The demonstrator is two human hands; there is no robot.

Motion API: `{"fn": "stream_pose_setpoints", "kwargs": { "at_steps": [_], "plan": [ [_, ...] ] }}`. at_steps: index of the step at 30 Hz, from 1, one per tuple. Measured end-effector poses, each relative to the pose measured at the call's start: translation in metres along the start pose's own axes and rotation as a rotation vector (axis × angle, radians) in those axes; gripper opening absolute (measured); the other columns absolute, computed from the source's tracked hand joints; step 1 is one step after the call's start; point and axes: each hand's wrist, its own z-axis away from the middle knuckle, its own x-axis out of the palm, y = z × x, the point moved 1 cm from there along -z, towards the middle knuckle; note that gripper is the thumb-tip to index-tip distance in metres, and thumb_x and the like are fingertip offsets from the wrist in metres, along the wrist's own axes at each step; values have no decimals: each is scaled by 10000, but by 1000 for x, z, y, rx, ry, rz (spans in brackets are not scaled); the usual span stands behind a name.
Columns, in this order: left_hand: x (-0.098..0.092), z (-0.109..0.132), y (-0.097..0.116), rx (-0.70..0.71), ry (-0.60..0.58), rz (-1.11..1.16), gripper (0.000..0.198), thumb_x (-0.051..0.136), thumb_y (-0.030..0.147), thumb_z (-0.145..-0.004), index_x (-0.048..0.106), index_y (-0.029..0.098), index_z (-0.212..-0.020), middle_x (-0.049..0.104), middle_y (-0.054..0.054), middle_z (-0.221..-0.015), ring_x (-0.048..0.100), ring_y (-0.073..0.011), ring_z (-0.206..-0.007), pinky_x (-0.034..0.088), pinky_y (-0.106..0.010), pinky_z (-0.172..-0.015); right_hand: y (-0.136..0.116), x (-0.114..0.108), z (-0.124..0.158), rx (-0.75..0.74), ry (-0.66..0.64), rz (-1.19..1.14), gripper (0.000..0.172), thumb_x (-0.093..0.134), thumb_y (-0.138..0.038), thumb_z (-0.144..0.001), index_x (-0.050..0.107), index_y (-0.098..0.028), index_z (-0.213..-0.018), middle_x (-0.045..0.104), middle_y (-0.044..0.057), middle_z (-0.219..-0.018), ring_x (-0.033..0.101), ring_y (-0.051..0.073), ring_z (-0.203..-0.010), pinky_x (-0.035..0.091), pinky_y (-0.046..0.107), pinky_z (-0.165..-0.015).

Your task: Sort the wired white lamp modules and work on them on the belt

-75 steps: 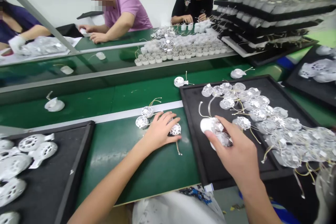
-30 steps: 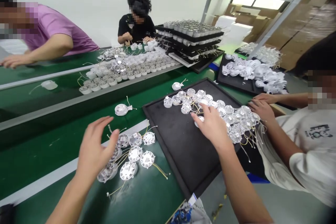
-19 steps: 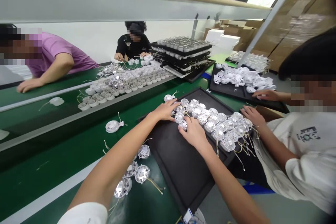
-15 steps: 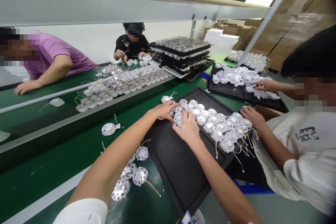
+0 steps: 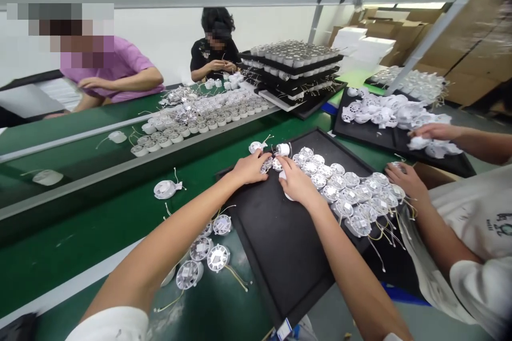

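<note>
Over a black tray (image 5: 276, 272) on a green conveyor belt (image 5: 80, 264), the head camera gives me the person's two bare hands close together. The left hand (image 5: 251, 167) lies palm down, fingers loosely together, at the edge of a crowd of perforated white plastic discs (image 5: 344, 192) trailing thin yellow wires. The right hand (image 5: 295, 181) curves down over a white dome (image 5: 286, 193), which is mostly hidden; I cannot tell whether it pinches it. A white cylindrical cap (image 5: 283, 149) lies just beyond the fingers. These parts look light and stiff, probably brittle at the vents, and the wires fragile, so I would take each by its solid rim, never by a wire. More discs (image 5: 216, 256) sit on the belt left of the tray. At right, a co-worker's hand (image 5: 434, 130) reaches over a second tray (image 5: 384, 141) heaped with white housings (image 5: 384, 109).
</note>
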Motion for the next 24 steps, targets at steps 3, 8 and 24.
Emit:
{"fn": "stream_pose_setpoints", "kwargs": {
  "at_steps": [3,8,24],
  "plan": [
    [7,9,9,-109,71,-30,848,645,478,-890,312,300,-1649,492,-149,-1585,587,-403,-1321,569,-476,-953,-11,8,-2,120,47,23,752,521,-308,-1020,211,-250,-1702,375,183,-1661,544,372,-1349,565,468,-984],
    [17,10,24,-203,164,-77,673,533,473,-989,357,291,-1613,530,-160,-1531,600,-390,-1291,560,-495,-952,-32,22,-13,278,117,57,668,491,-418,-1056,264,-252,-1662,385,221,-1587,571,361,-1284,591,441,-859],
    [-14,22,24,-140,79,-23,519,587,390,-946,548,313,-1458,686,-103,-1344,693,-334,-1135,548,-400,-871,-22,1,-7,118,113,-57,388,453,-306,-1066,568,-334,-1436,529,115,-1513,676,290,-1128,571,419,-885]
  ]
}}
